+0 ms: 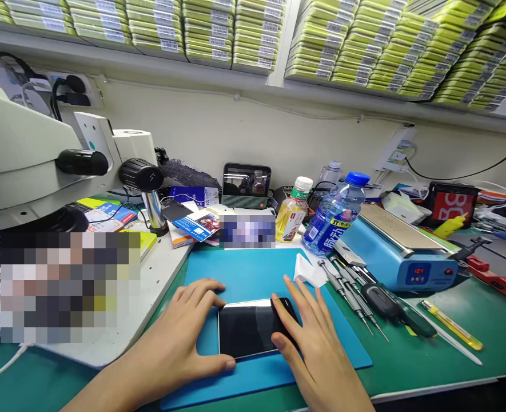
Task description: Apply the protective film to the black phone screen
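The phone (248,327) lay intact, face-up on the blue mat (244,269) near the desk's front edge, steadied between left hand (179,337) and right hand (310,335), fingers spread flat, screwdrivers (351,292) untouched, so opening it seemed not yet begun.

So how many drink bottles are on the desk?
3: a yellow drink bottle behind the blue mat, a blue-capped water bottle beside it, a clear bottle behind them. Others may be hidden.
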Tool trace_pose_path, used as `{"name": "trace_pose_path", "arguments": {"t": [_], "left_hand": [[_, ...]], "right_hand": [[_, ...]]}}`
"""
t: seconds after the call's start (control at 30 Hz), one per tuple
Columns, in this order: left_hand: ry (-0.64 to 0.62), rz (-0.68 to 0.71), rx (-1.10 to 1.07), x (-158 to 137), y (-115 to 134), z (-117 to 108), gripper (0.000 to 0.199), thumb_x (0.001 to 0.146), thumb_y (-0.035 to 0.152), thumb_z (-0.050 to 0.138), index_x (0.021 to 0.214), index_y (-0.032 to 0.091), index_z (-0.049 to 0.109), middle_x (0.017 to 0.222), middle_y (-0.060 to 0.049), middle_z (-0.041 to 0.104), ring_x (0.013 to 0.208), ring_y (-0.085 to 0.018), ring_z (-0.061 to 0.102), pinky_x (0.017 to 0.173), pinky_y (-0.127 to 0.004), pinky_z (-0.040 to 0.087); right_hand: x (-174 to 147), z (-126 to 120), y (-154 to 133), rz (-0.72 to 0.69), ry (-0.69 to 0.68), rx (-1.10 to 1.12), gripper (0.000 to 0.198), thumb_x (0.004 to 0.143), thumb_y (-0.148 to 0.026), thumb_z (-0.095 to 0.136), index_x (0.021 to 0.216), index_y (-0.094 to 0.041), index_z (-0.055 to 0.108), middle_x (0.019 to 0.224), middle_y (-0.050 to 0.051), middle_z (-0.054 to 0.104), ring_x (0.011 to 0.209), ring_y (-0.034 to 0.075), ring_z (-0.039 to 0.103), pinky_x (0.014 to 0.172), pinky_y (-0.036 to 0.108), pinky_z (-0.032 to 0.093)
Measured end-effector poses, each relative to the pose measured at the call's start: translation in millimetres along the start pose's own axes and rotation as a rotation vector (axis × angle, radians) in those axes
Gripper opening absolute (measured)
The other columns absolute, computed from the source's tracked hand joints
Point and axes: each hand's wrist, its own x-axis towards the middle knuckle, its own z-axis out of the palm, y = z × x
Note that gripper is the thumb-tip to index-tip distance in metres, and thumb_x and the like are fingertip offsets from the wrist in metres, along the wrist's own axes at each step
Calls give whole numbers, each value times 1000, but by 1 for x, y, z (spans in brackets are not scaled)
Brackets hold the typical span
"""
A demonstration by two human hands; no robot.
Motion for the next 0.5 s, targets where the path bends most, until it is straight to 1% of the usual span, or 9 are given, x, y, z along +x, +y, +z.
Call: {"name": "trace_pose_path", "arguments": {"t": [0.07,0.13,0.23,0.3,0.4,0.43,0.5], "left_hand": [[4,2,2,-1,1,-1,66,80,68,82,131,31,63,158,-8,50,143,-39,47,118,-60,43],[13,9,1,-1,1,-1,65,80,67,82,130,30,64,157,-9,51,142,-40,48,116,-59,44],[27,23,3,0,2,-2,62,81,66,82,129,30,65,156,-9,52,140,-40,50,115,-59,45],[24,26,10,0,2,-2,62,81,67,82,128,30,64,156,-9,52,140,-40,50,115,-60,45],[11,20,23,0,2,-2,63,81,67,82,128,30,63,156,-9,51,141,-40,49,115,-59,44],[10,17,26,0,2,-2,62,81,67,81,128,30,63,156,-9,51,141,-40,49,115,-59,44],[11,13,32,-1,1,-2,62,82,67,81,129,30,63,157,-8,51,142,-39,48,115,-58,44]], "right_hand": [[-2,-4,-3,-48,-8,-32,64,104,-57,54,163,-35,42,176,4,28,160,40,30,123,67,40],[-5,-10,-3,-112,-15,-41,66,104,-57,55,163,-34,42,176,6,27,160,40,30,124,66,38],[-11,-20,0,-226,-24,-12,68,102,-61,55,163,-32,44,174,7,32,159,38,34,125,64,36],[-14,-25,3,-275,-22,11,68,101,-64,54,161,-32,46,173,7,35,157,37,37,126,62,36],[-17,-28,4,-271,-26,61,63,103,-64,50,158,-35,51,173,4,36,156,36,40,125,59,40],[-18,-28,5,-248,-27,84,59,104,-63,47,156,-36,53,173,3,37,156,35,40,124,58,41],[-20,-27,4,-157,-26,121,53,107,-60,40,153,-39,57,172,0,38,156,34,40,123,57,44]]}}
